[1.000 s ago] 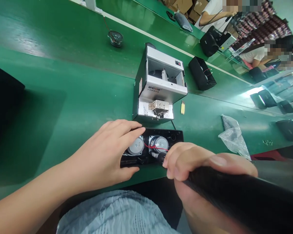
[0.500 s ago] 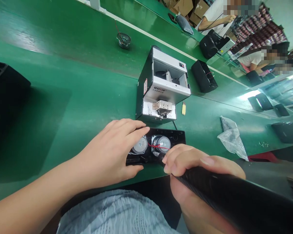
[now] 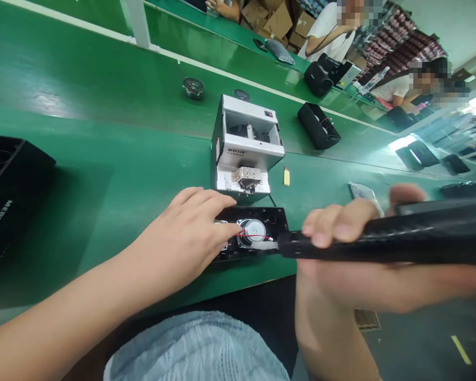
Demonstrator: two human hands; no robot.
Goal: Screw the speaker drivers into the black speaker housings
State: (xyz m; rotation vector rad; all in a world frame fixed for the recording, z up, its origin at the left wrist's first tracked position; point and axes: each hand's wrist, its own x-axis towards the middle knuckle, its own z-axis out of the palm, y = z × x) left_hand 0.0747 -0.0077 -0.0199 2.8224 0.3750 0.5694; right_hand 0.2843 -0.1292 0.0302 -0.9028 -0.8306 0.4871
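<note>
A black speaker panel (image 3: 276, 228) lies on the green bench in front of me. My left hand (image 3: 196, 230) covers its left end, the fingers curled round it and gripping it. One round silver-backed speaker driver (image 3: 254, 231) shows right of my fingertips, with red wires over it; a second is mostly hidden under the hand. My right hand (image 3: 337, 225) is wrapped round a long black electric screwdriver (image 3: 412, 233), held nearly level. Its pale, blurred tip overlaps the panel's lower edge below the driver; whether it touches, I cannot tell.
Just behind the panel stands a grey-black WEIXIN machine (image 3: 248, 143). A large black speaker box (image 3: 11, 196) is at left. Loose drivers (image 3: 193, 88), an open black case (image 3: 319, 126) and a yellow piece (image 3: 286, 176) lie farther back. People sit across the bench.
My right hand has swung the screwdriver from a slant to nearly level, moving up and right. My left hand stays on the panel and covers more of the left driver. The view has shifted.
</note>
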